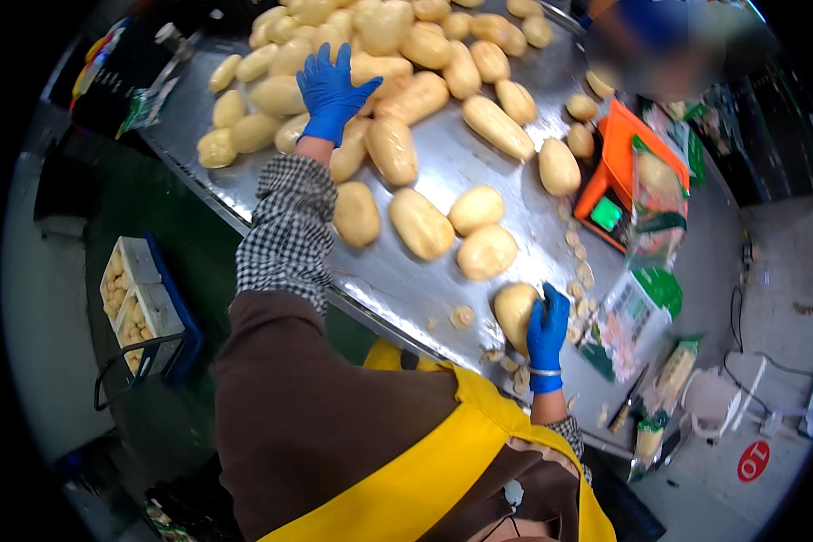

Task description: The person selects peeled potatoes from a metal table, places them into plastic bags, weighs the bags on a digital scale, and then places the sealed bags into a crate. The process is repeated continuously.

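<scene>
My left hand (332, 95), in a blue glove, is spread wide over a heap of pale peeled root vegetables (386, 27) at the far side of a metal table (440, 149). Whether its palm presses on them is hidden. Near the table's front edge, my right hand (547, 328), also gloved, curves around the right side of one peeled root vegetable (515, 313). Several more, such as a plump oblong one (421, 223), lie loose between my hands. Round cut slices (462, 317) and trimmings are scattered beside my right hand.
Right of the loose pieces stands an orange scale (596, 186) with a lit green display, bearing a filled plastic bag (657, 203). Printed bags (627, 325) and a knife (627, 403) lie nearer. A person (664, 47) is across the table. Crates (135, 291) stand at left.
</scene>
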`<state>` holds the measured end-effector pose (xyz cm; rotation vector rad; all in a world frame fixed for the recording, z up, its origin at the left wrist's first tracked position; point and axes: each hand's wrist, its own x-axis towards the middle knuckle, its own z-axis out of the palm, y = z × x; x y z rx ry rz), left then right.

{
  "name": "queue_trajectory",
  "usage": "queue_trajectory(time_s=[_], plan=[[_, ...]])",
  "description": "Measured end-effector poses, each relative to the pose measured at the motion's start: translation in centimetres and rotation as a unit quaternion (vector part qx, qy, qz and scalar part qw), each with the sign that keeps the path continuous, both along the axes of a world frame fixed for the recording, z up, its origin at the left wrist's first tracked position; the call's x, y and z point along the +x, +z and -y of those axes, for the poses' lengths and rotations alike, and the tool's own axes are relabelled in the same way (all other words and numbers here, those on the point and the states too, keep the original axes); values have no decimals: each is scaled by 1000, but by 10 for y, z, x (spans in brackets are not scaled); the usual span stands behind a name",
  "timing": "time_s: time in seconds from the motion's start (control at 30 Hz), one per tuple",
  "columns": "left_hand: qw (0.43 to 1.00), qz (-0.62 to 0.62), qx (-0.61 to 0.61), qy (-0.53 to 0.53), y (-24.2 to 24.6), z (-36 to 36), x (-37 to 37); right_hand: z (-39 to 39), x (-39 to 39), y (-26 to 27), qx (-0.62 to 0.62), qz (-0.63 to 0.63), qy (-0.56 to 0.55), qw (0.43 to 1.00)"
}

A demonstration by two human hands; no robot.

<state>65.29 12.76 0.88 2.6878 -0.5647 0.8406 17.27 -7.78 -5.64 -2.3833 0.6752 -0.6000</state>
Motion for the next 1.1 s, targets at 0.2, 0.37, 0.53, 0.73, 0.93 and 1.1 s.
queue_trajectory(time_s=[0.2,0.37,0.53,0.73,0.93,1.1], plan=[[936,-294,-116,-157,-26,-11,64,-7,4,-2,-71,-30,-20,997],[764,-453,-344,-305,11,-9,4,-14,10,-1,-99,-43,-33,994],[970,-182,-29,-157,-24,9,-52,-14,14,5,-84,-49,-15,995],[962,-125,-68,-233,-18,1,-7,-11,13,-1,-81,-59,-14,995],[954,-71,262,124,-52,-27,94,-14,12,-1,-86,-63,-27,994],[937,-43,307,160,-80,-2,107,-14,13,1,-85,-61,-31,994]])
